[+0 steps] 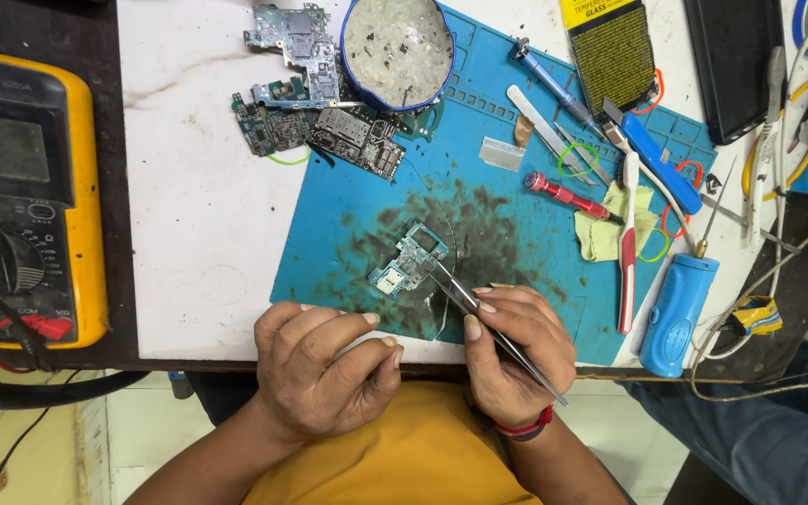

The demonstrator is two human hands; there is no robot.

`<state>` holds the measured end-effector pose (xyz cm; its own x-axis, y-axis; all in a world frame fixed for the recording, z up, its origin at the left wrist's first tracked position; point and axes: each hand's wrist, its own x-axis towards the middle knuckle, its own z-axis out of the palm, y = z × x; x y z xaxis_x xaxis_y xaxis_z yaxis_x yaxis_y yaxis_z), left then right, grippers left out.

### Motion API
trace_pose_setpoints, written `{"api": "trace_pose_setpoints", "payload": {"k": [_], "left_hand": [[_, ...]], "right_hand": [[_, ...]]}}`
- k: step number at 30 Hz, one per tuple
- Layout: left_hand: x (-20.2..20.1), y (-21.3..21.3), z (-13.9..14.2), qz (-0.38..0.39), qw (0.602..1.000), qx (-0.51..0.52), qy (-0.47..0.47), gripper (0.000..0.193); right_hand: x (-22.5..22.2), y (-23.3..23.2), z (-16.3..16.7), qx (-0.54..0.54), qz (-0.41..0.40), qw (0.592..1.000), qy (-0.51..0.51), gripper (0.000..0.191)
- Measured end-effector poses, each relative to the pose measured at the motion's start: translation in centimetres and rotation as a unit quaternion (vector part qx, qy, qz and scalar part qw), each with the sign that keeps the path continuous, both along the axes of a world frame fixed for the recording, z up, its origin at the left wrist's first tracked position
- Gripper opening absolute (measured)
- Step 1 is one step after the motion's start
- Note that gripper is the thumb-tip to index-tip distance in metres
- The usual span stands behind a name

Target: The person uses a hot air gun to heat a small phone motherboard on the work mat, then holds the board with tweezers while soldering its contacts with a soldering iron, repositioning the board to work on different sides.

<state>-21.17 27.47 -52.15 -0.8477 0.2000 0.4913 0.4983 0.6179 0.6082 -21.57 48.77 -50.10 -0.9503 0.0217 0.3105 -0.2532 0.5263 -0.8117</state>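
Head view: right hand pinches tweezers at circuit board; left hand loosely curled, holding nothing; screwdrivers beyond.

Left hand loosely curled, empty; right hand pinching, fingers closed

a yellow meter lies at the left edge of the desk, and its grey rectangular screen is in the upper part of it, dark and without any picture. at the top, right of the round bowl, a flat package lies partly on the blue mat; it has a yellow label strip on its top end and a dark body with fine yellow dots. just beside it on the right lies a black phone with its dark screen up, slightly tilted.
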Motion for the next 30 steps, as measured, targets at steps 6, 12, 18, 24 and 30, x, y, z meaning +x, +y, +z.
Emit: {"api": "trace_pose_setpoints", "payload": {"k": [6,12,18,24,30], "left_hand": [[-0.06,0.04,-0.12,0.004,1.0,-0.003,0.005,0.013],[-0.15,0.06,-0.13,0.007,1.0,-0.003,0.004,0.013],[-0.25,0.12,-0.19,0.008,1.0,-0.002,0.004,0.013],[-0.3,0.1,-0.17,0.007,1.0,-0.005,0.001,0.013],[-0.47,0.28,-0.16,0.015,1.0,-0.025,-0.007,0.013]], "right_hand": [[-0.06,0.07,-0.05,0.004,-0.001,1.0,0.001,0.015],[-0.21,0.11,-0.09,0.006,0.001,1.0,0.0,0.015],[-0.29,0.01,-0.19,0.001,0.001,1.0,0.006,0.014],[0.08,0.24,-0.46,-0.018,-0.009,1.0,-0.003,0.014],[0.66,0.38,-0.59,-0.056,-0.034,0.998,-0.018,0.016]]}}
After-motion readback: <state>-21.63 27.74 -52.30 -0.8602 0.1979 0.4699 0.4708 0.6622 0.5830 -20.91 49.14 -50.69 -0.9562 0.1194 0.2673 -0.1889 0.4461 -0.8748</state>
